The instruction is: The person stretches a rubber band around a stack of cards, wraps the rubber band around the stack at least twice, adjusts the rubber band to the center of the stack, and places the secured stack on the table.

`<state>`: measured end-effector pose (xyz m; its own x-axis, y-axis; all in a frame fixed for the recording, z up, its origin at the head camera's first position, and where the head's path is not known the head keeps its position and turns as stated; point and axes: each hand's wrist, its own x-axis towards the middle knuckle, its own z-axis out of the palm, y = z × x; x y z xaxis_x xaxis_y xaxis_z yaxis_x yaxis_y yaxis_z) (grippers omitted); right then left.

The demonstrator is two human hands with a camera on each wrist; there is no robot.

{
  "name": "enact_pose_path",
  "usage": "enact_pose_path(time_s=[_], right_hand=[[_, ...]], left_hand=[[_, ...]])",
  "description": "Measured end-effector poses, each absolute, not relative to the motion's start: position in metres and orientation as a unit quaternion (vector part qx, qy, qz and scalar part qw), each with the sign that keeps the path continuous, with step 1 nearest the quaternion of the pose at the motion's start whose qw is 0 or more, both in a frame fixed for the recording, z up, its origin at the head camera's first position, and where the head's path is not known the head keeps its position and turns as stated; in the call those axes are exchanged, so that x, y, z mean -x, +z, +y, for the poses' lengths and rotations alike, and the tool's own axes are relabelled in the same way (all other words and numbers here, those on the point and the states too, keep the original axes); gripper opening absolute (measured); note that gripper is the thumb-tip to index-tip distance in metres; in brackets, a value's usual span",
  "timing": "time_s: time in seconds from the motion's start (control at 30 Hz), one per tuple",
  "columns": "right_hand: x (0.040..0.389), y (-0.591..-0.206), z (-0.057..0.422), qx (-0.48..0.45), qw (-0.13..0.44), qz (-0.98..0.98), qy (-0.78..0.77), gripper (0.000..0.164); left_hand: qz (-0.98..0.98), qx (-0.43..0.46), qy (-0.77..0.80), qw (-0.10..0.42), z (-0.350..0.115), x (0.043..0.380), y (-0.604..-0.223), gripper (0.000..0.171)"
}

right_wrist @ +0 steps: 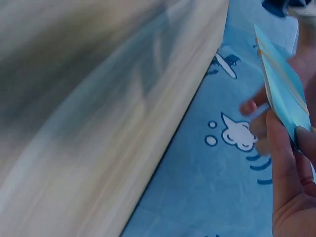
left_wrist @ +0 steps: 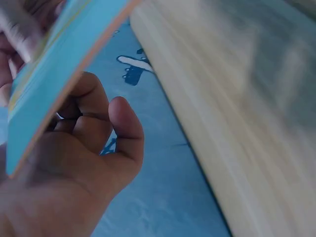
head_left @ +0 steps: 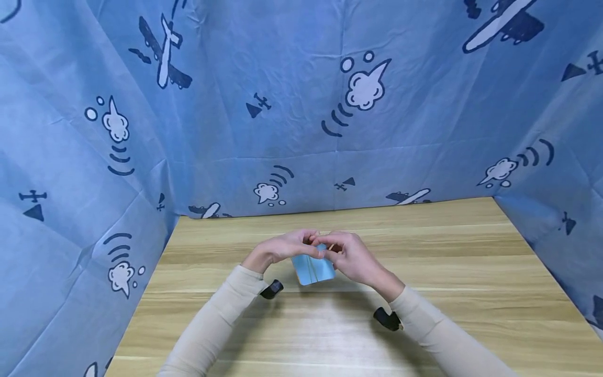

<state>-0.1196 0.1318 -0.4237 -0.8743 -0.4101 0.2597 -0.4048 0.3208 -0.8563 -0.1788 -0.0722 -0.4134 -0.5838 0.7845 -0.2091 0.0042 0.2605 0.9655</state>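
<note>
A blue cloth [head_left: 292, 131] printed with planes and clouds walls the wooden table [head_left: 471, 272] from nine round to three o'clock. Over the table's middle the left hand [head_left: 282, 248] and right hand [head_left: 350, 256] meet, fingers curled, each pinching the top of a light-blue card [head_left: 313, 269] hanging toward six o'clock. Both wrist views are blurred – the card's edges are cut off, fingertips partly hidden.

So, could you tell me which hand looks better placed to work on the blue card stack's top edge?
Probably the right hand: it pinches the blue card stack at its top edge.
</note>
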Motion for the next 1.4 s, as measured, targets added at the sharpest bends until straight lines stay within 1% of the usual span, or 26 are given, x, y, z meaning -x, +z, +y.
enact_pose_path(time_s=[0.07, 0.1, 0.2, 0.27, 0.37, 0.43, 0.53, 0.73, 0.8, 0.9, 1.0, 1.4], right_hand=[[0.119, -0.424, 0.131, 0.253, 0.005, 0.814, -0.523, 0.027], [0.119, -0.423, 0.131, 0.25, 0.006, 0.815, -0.523, 0.026], [0.12, -0.419, 0.133, 0.224, 0.015, 0.812, -0.538, 0.026], [0.121, -0.415, 0.135, 0.204, 0.018, 0.808, -0.553, 0.027], [0.125, -0.407, 0.139, 0.177, 0.016, 0.79, -0.586, 0.028], [0.127, -0.403, 0.142, 0.165, 0.011, 0.779, -0.605, 0.029], [0.13, -0.398, 0.147, 0.154, 0.008, 0.761, -0.63, 0.03], [0.133, -0.392, 0.156, 0.144, 0.009, 0.744, -0.652, 0.031], [0.133, -0.39, 0.157, 0.143, 0.01, 0.744, -0.653, 0.031], [0.134, -0.39, 0.159, 0.144, 0.013, 0.747, -0.649, 0.031], [0.134, -0.39, 0.159, 0.144, 0.017, 0.751, -0.645, 0.03], [0.133, -0.391, 0.158, 0.147, 0.036, 0.748, -0.646, 0.03]], left_hand=[[0.712, -0.288, 0.54, 0.346, -0.074, 0.18, -0.409, 0.03], [0.712, -0.291, 0.541, 0.339, -0.075, 0.181, -0.407, 0.032], [0.71, -0.293, 0.559, 0.312, -0.081, 0.182, -0.399, 0.03], [0.71, -0.288, 0.579, 0.278, -0.088, 0.18, -0.395, 0.028], [0.709, -0.278, 0.614, 0.208, -0.098, 0.176, -0.392, 0.028], [0.709, -0.279, 0.628, 0.159, -0.102, 0.171, -0.395, 0.034], [0.722, -0.297, 0.617, 0.095, -0.104, 0.162, -0.402, 0.051], [0.804, -0.356, 0.474, -0.045, -0.098, 0.146, -0.415, 0.088], [0.82, -0.372, 0.424, -0.093, -0.096, 0.144, -0.416, 0.092], [0.834, -0.39, 0.364, -0.144, -0.094, 0.142, -0.415, 0.092], [0.836, -0.406, 0.33, -0.166, -0.093, 0.141, -0.414, 0.089], [0.825, -0.432, 0.327, -0.161, -0.086, 0.142, -0.414, 0.088]])
